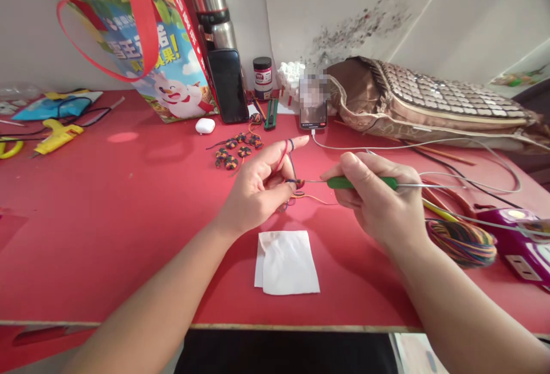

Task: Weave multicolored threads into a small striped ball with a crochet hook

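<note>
My left hand [262, 185] is held above the red table [129, 219], its forefinger stretched out with multicoloured yarn [289, 159] looped over it, thumb and other fingers pinching a small crocheted piece [299, 183]. My right hand [376, 199] grips a green-handled crochet hook [365, 182], whose metal tip touches that piece. The yarn trails right to a multicoloured ball [464, 242] beside my right wrist.
A folded white tissue [287, 262] lies in front of me. Several finished crocheted pieces [236, 150], white earbuds case [205, 126], two phones [227, 85] [313, 113], a shopping bag [141, 36], a flask [213, 16], a purple power strip [515, 236] and a yellow glue gun [58, 135] surround the hands.
</note>
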Demonstrator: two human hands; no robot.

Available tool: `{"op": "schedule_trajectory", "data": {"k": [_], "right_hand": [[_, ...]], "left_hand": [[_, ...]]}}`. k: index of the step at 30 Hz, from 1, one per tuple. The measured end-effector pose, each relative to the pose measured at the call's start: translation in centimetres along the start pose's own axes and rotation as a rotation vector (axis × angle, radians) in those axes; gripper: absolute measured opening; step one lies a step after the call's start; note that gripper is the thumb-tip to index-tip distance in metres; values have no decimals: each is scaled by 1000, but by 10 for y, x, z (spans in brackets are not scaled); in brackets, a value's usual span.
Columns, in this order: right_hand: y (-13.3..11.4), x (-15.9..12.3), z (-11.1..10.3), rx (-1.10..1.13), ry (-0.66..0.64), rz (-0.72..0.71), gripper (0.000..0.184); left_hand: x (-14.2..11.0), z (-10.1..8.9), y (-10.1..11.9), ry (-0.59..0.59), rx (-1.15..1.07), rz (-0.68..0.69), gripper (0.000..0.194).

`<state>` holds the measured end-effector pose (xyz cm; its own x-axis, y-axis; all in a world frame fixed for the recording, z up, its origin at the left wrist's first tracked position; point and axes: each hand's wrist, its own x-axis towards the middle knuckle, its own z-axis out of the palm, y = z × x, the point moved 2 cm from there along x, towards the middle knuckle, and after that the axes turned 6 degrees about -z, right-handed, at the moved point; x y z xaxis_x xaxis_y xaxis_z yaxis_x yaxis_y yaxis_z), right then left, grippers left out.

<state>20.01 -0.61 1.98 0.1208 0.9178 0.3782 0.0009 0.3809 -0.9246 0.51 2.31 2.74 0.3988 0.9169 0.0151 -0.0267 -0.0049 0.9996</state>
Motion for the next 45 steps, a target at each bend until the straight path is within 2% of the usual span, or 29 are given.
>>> {"op": "schedule_trajectory", "data": {"k": [3,10,15,19,23,29,34,41,45], "right_hand": [[2,3,-1,109,-19,117,46],[2,8,2,272,-41,284,49],[4,8,4,327,-58,340,51],[3,5,8,351,-88,332,50],[1,0,14,355,-128,266,50],[4,-3,23,407,1,149,47],[10,-4,30,465,51,194,42],[16,-6,28,530,-27,224,23],[13,-8,29,549,-28,237,22]], "left_hand": [[0,-2,-1,-12,-31,-28,50],[0,-3,-5,-64,-105,-38,57],[-1,0,-6,-80,-156,-73,63],[0,2,-8,-67,-184,-103,64],[2,9,-9,-82,-251,-114,69],[0,22,-8,17,-330,-44,65],[-3,21,-8,60,-288,-15,66],[0,12,-8,123,-215,33,51],[7,10,-13,129,-301,51,63]]}}
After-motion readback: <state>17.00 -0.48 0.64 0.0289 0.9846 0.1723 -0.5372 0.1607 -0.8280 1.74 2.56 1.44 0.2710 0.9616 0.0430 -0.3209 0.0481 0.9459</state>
